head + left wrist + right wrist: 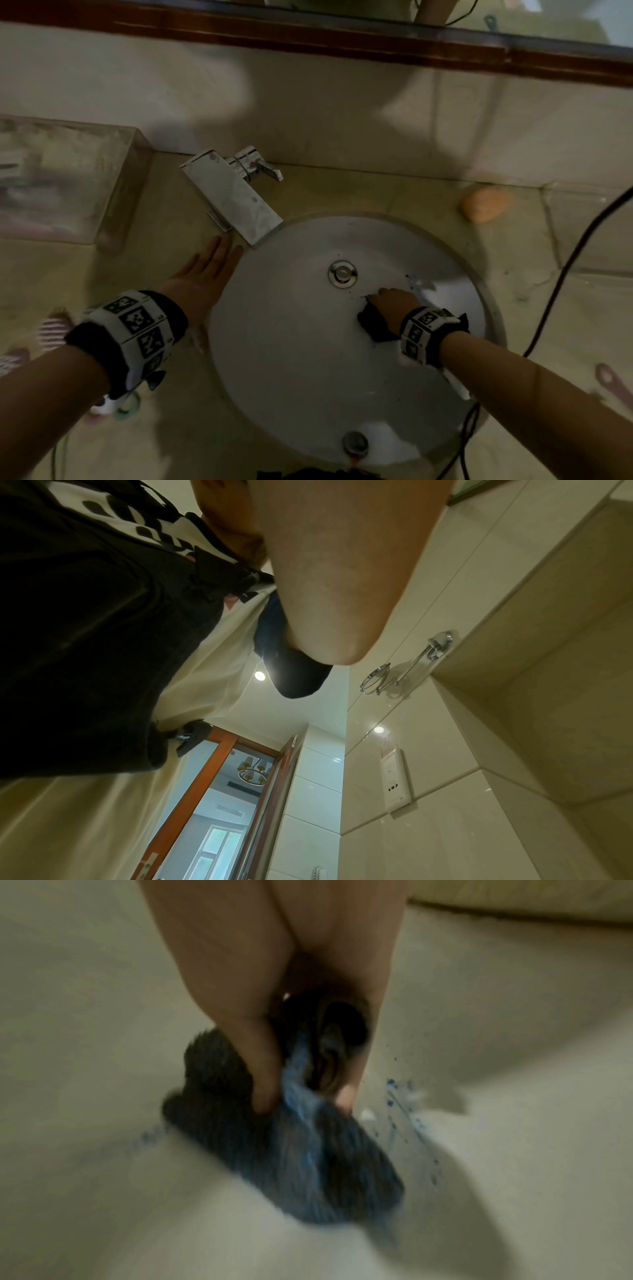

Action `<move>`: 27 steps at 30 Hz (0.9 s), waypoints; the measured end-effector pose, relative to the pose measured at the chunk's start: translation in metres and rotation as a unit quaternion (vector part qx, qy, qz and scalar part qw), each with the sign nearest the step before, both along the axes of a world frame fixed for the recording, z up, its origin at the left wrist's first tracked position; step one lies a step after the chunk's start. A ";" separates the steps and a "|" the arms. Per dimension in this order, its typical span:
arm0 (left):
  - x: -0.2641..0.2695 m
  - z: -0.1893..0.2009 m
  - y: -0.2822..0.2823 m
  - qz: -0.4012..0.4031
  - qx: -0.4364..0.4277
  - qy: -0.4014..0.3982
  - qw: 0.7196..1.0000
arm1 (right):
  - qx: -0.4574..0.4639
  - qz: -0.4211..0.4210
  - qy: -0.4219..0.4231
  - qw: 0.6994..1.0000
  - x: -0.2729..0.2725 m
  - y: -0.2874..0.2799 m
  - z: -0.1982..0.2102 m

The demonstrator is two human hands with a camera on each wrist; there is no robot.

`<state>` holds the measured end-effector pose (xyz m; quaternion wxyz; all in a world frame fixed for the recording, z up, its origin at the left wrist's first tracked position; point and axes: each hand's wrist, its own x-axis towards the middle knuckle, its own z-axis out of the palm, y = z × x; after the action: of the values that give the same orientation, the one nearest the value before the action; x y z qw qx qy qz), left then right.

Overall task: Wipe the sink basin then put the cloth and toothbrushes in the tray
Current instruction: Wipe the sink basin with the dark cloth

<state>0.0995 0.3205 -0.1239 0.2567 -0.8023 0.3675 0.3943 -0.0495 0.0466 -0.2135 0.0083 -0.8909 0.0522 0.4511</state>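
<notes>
In the head view my right hand (pixel 394 301) grips a bunched dark blue cloth (pixel 373 325) and presses it on the white round sink basin (pixel 291 342), just right of the drain (pixel 342 273). The right wrist view shows my right hand (pixel 304 1102) pinching the cloth (pixel 291 1150) between thumb and fingers, with blue specks (pixel 404 1110) on the basin beside it. My left hand (pixel 205 274) lies flat on the counter at the basin's left rim, holding nothing. A clear tray (pixel 113 192) stands at the back left. A pink toothbrush-like handle (pixel 613 383) lies at the right edge.
A chrome faucet (pixel 233 198) reaches over the basin's back left rim. An orange soap (pixel 486 205) sits at the back right. A black cable (pixel 565 274) runs across the right counter. Blurred striped and pink items (pixel 51 330) lie at front left. The left wrist view points up at wall tiles.
</notes>
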 end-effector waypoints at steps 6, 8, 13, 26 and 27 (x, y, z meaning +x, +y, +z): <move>0.002 0.000 0.003 0.005 -0.019 0.012 1.000 | -0.003 0.108 0.127 0.986 -0.023 -0.020 0.026; 0.002 -0.002 0.004 0.010 -0.025 0.015 1.000 | -0.051 0.136 0.134 0.980 -0.041 -0.025 0.028; 0.003 -0.003 0.004 0.004 -0.020 0.009 1.000 | -0.046 0.074 0.152 0.984 -0.030 -0.020 0.021; 0.003 -0.008 0.008 -0.001 -0.028 0.000 1.000 | -0.101 0.087 -0.004 0.991 0.008 -0.008 0.016; 0.004 -0.009 0.008 -0.004 -0.026 -0.002 1.000 | -0.107 0.106 -0.034 0.988 0.003 -0.003 0.017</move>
<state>0.1030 0.3288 -0.1328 0.2383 -0.8078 0.3803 0.3822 -0.0466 0.0432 -0.1961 -0.1334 -0.9018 0.0050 0.4111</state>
